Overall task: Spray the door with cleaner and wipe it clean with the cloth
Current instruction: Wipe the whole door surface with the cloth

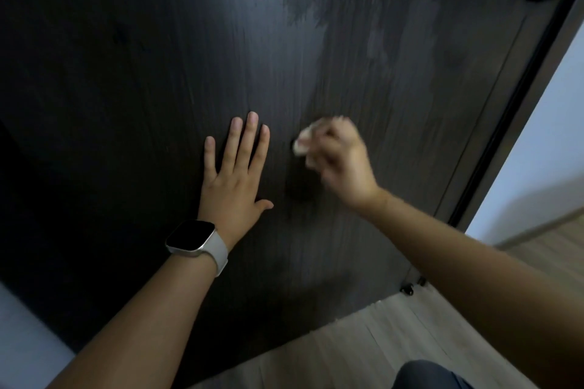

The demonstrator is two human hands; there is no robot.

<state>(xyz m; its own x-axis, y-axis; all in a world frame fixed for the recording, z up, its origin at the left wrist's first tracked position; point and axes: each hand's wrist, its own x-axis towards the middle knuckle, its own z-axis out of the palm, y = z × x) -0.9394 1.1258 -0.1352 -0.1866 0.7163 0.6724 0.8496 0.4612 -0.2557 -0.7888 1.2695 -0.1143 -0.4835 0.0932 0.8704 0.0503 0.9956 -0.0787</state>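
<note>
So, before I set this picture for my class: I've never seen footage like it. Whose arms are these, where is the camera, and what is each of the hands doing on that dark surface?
There is no machine here. A person wears a wide-angle camera on the head, looking forward and down, so the two arms reaching in from below are that person's own.

The big dark surface is a door with a wood-grain finish. Paler wet smears show on its upper part, probably sprayed cleaner.

The left hand, with a watch on its wrist, lies flat on the door, fingers straight. The right hand grips a small pale cloth held at the door; it is blurred, which suggests wiping.

Below lies a pale wood floor. At the right is the door's edge, with a pale wall beyond.
</note>
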